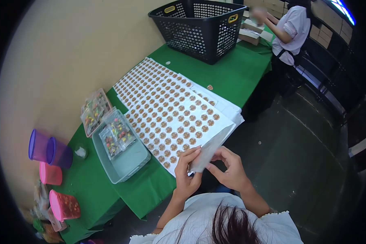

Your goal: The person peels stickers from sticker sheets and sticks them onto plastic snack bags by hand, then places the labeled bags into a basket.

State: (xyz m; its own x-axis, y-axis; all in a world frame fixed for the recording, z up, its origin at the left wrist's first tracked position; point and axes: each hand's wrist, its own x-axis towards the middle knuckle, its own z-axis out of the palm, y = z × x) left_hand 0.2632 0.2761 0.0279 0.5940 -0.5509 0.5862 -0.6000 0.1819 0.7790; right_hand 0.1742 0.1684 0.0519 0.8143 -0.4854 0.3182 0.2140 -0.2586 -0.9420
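Note:
Sheets of round brown stickers (179,110) lie overlapping on a green-covered table. At the near end of the top sheet, a pale, whitish flap (210,151) stands bent up between my hands. My left hand (187,173) grips the flap's left side, thumb and fingers closed on it. On the other side, the fingers of my right hand (228,168) are curled in a pinch against the flap's lower right edge. Whether a sticker sits between those fingertips is hidden. Left of the sheets is a grey-green basket (130,166) holding clear packets of small colourful pieces (117,136).
Behind the sheets stands a large black perforated crate (191,38). A pinkish tray (86,131) with more packets sits by the wall. Purple cups (60,154) and pink containers (65,205) line the left side. A person (295,30) works beside open cardboard boxes (250,36) at the far end.

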